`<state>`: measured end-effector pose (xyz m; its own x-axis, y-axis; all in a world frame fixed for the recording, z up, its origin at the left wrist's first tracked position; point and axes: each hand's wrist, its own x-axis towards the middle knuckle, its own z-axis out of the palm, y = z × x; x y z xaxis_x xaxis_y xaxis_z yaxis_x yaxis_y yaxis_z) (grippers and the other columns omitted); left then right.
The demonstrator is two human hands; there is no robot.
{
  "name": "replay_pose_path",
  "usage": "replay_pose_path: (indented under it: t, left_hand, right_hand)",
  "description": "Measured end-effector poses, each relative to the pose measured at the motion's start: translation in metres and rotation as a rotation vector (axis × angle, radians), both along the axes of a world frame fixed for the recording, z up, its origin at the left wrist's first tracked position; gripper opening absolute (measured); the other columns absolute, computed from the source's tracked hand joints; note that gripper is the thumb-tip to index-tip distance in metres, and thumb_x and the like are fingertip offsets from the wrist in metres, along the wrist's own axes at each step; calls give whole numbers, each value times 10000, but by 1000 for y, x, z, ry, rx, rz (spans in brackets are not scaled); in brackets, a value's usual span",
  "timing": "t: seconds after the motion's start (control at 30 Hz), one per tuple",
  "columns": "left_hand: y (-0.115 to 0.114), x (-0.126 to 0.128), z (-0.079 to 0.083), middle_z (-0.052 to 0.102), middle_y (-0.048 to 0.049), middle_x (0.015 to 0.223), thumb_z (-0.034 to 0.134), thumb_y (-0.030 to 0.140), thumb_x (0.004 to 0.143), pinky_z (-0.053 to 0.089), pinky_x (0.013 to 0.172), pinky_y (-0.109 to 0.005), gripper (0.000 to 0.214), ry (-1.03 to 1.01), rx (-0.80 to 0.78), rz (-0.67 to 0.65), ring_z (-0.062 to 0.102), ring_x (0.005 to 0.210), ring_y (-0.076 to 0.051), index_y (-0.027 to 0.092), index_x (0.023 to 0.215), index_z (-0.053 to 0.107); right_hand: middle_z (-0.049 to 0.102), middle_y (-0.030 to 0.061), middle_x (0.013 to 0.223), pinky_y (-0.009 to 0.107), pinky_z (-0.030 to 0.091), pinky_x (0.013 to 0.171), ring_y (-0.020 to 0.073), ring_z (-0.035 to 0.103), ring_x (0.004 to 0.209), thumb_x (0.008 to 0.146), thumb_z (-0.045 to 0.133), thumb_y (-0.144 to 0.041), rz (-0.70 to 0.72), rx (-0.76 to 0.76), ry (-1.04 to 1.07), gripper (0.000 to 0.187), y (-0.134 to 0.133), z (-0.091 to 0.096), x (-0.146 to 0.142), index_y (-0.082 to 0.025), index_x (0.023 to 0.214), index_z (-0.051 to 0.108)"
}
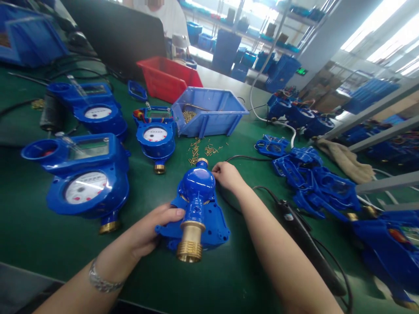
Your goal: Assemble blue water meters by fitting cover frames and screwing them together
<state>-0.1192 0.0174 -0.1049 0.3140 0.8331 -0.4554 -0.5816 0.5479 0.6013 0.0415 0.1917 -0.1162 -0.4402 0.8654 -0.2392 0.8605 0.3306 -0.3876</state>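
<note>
A blue water meter (198, 185) lies face down in front of me, its brass threaded end (190, 248) pointing towards me. My left hand (163, 222) grips the left side of its blue plastic housing, thumb on top. At the meter's far right side is my right hand (227, 175), its fingers pinched together close against the body. Whatever those fingertips hold, if anything, is hidden. Just beyond the meter, small brass screws (209, 150) are scattered on the green table (245, 270).
Several blue meters with white dials (87, 187) stand at left. Behind the screws are a light blue bin (216, 124) with screws in it and a red bin (166, 78). At right lie blue covers (314, 179) and a black corded tool (307, 248). A person (163, 19) is across the table.
</note>
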Motion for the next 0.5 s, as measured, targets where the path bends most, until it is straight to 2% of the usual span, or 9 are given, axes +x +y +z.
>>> replay_pose_path:
  t: [0.13,0.23,0.3,0.37,0.5]
  left_hand:
    - [2,1,2,686,-5,654,770,382,622,480,759,-275,235,31,3,1,587,597,-136,167,691,706]
    - [2,1,2,692,-14,672,767,374,628,478,762,-288,233,34,-1,4,596,612,-149,165,711,707]
    - [1,0,1,704,-21,704,761,366,639,477,763,-294,231,23,-3,2,609,635,-159,168,746,710]
    - [0,0,1,712,-17,727,760,355,645,477,761,-289,232,12,-10,1,618,654,-161,172,780,714]
    - [1,1,1,722,-10,751,776,332,631,482,728,-264,258,-17,-28,1,633,682,-158,179,831,721]
  right_hand:
    - [592,73,1108,399,505,824,190,594,961,885,547,-322,9,-19,23,266,-5,-4,-5,-149,1085,573]
    - [612,70,1027,397,488,839,187,590,950,878,548,-245,-20,-42,113,160,-12,7,0,-123,969,599]
    - [627,58,898,361,489,811,165,602,866,850,549,-152,-56,-88,203,68,-22,21,7,-115,889,590]
    - [615,20,750,303,501,719,129,601,711,814,558,-114,-76,-187,304,51,-34,37,16,-124,863,568]
    - [544,-43,542,234,457,535,94,530,504,763,608,-196,-67,-429,452,92,-59,55,29,-146,710,551]
